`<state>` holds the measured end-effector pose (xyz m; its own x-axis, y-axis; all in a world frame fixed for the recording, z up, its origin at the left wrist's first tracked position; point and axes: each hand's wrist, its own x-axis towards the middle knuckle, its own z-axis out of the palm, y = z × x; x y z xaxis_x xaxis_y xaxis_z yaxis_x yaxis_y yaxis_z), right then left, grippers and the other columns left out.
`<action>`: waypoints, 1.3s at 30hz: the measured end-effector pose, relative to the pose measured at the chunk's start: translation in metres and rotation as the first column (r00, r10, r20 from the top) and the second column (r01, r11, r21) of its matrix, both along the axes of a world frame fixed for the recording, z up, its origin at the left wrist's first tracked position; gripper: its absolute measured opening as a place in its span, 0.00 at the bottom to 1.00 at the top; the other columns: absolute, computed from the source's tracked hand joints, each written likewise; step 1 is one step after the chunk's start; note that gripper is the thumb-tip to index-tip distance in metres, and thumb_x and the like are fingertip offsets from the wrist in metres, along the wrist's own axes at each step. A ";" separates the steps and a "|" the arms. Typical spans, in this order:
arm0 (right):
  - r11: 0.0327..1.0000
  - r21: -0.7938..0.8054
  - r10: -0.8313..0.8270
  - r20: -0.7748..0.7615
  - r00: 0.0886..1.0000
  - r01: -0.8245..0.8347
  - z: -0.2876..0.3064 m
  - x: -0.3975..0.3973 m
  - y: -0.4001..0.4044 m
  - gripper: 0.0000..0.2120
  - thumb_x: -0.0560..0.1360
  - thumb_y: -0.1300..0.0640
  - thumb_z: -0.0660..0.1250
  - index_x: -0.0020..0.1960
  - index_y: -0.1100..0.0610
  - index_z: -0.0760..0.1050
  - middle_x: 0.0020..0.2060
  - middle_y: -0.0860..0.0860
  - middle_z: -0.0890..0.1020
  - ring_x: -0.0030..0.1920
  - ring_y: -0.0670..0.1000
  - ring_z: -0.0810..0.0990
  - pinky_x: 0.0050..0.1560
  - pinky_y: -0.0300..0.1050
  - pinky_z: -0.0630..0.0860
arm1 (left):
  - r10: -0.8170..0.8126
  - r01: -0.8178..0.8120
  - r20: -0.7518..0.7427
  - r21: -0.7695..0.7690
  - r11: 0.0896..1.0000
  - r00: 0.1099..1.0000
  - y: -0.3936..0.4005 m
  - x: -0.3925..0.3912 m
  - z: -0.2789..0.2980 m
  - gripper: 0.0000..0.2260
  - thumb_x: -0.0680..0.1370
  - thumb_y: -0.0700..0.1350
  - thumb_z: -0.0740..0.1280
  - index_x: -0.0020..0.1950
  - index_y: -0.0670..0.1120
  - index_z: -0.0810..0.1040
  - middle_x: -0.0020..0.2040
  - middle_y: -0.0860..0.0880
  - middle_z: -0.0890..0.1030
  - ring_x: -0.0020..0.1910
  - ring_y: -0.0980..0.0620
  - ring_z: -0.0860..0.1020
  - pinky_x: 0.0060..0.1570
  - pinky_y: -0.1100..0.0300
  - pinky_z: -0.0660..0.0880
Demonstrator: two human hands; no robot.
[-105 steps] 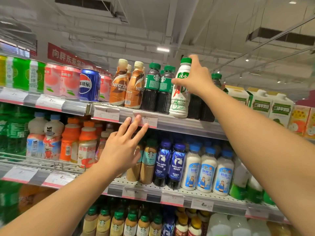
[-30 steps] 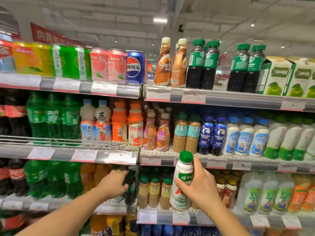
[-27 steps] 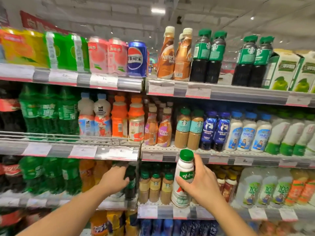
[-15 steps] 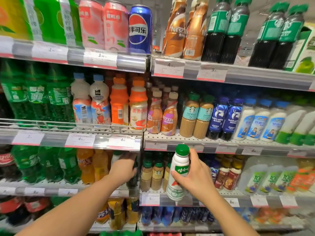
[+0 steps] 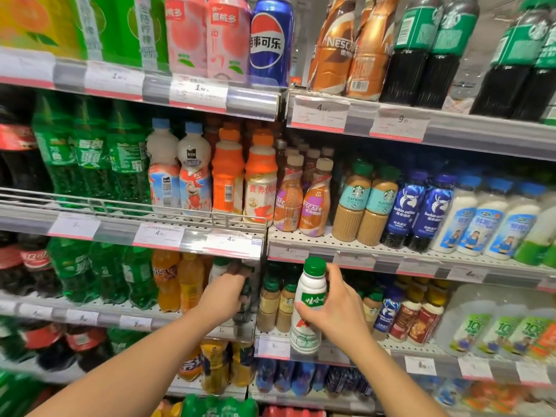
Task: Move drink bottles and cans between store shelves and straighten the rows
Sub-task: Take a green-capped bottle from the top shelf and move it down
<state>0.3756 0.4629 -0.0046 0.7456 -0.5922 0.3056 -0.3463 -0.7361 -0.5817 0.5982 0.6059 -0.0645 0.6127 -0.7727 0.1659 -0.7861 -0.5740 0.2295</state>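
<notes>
Store shelves (image 5: 421, 260) fill the view in stacked tiers, split by an upright down the middle. The top tier carries green and yellow packs, pink cans, a blue cola can (image 5: 272, 40), two brown coffee bottles and dark bottles with green labels. The tier below holds green soda bottles (image 5: 93, 158) on the left, then white and orange milk drinks, small coffee bottles, two flat white bottles (image 5: 365, 203), two blue coffee bottles and white bottles with blue caps. On the third tier stand red-labelled cola and green soda bottles, orange soda bottles (image 5: 177, 281), then on the right side small coffee bottles and large clear jugs (image 5: 493, 320).

The right hand (image 5: 337, 311) grips a white bottle with a green cap (image 5: 310, 305) around its upper body, thumb on the near face across the green label and fingers curled behind the neck. The bottle is upright, held in front of the third tier's right section, its base level with the price strip at the shelf edge and just before the small coffee bottles there. Whether the base touches the shelf cannot be told.

The left hand (image 5: 225, 296) reaches into the third tier just left of the upright, fingers curled around a dark bottle (image 5: 245, 299) standing at the end of that row, beside the orange soda.
</notes>
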 end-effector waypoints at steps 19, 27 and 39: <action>0.989 0.070 0.137 -0.108 0.985 -0.130 -0.048 0.073 0.041 0.29 0.62 0.43 0.78 0.56 0.39 0.65 0.46 0.43 0.82 0.46 0.49 0.81 0.43 0.53 0.81 | -0.048 0.051 0.019 -0.219 0.974 0.999 0.116 0.005 0.053 0.18 0.75 0.50 0.75 0.61 0.55 0.73 0.57 0.58 0.71 0.40 0.59 0.73 0.42 0.66 0.71; 0.993 0.086 0.090 -0.072 0.993 -0.084 -0.052 0.104 0.055 0.32 0.65 0.43 0.81 0.62 0.46 0.69 0.49 0.45 0.85 0.49 0.50 0.83 0.45 0.49 0.79 | 0.001 0.002 0.009 -0.302 0.953 1.000 0.160 0.004 0.040 0.19 0.75 0.49 0.75 0.63 0.54 0.73 0.56 0.57 0.70 0.50 0.52 0.78 0.47 0.57 0.76; 0.995 -0.060 -0.091 -0.128 0.988 0.084 -0.051 0.150 0.065 0.33 0.67 0.38 0.73 0.63 0.57 0.71 0.51 0.55 0.83 0.51 0.61 0.83 0.43 0.50 0.76 | 0.028 -0.026 0.001 -0.346 0.938 1.000 0.197 -0.001 0.031 0.18 0.76 0.51 0.74 0.64 0.56 0.74 0.56 0.63 0.67 0.51 0.56 0.77 0.48 0.62 0.76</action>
